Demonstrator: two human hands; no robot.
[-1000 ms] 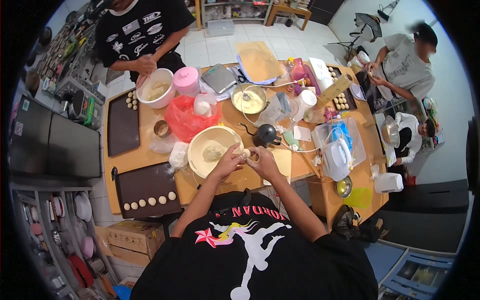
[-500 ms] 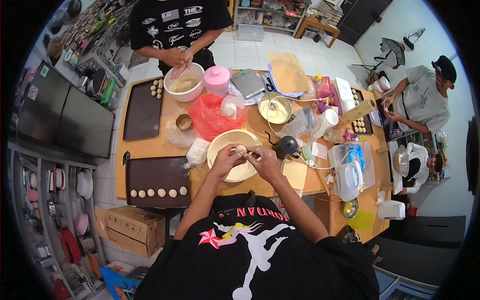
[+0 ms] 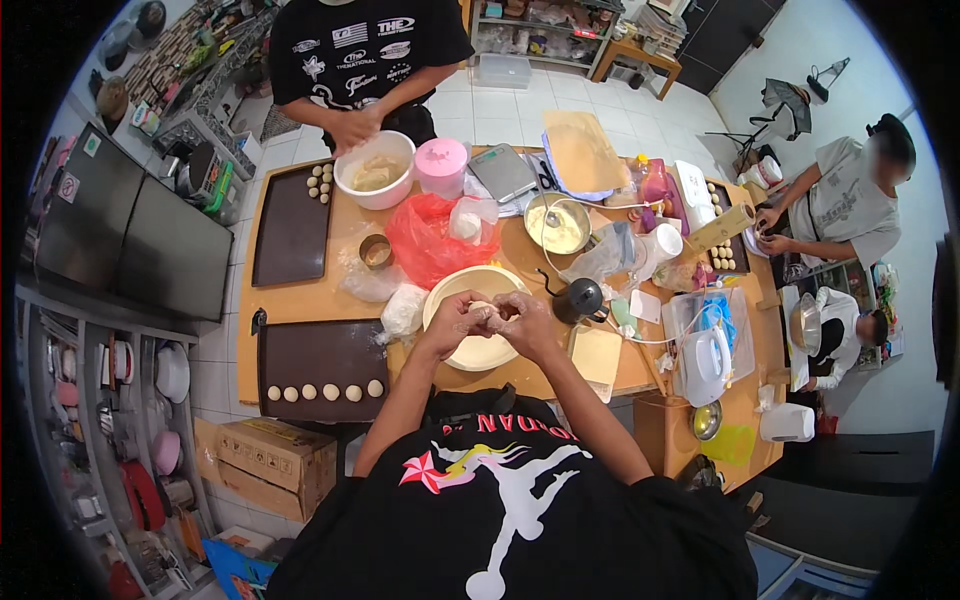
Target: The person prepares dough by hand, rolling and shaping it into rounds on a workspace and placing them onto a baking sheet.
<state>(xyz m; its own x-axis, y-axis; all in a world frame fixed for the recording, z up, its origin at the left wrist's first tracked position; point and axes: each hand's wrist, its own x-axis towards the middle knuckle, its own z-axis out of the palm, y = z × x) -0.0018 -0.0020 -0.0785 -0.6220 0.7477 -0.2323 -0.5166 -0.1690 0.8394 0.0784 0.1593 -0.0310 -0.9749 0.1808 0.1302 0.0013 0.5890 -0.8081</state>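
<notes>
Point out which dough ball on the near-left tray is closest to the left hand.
The rightmost dough ball; the other five sit farther left, farther from the left hand.

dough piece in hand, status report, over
Left hand and right hand both pinching dough piece. Dough above cream bowl. Dark kettle nearby, right of right hand.

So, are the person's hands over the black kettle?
No, the left hand and right hand hold a dough piece over the cream bowl, and the kettle stands to their right.
</notes>
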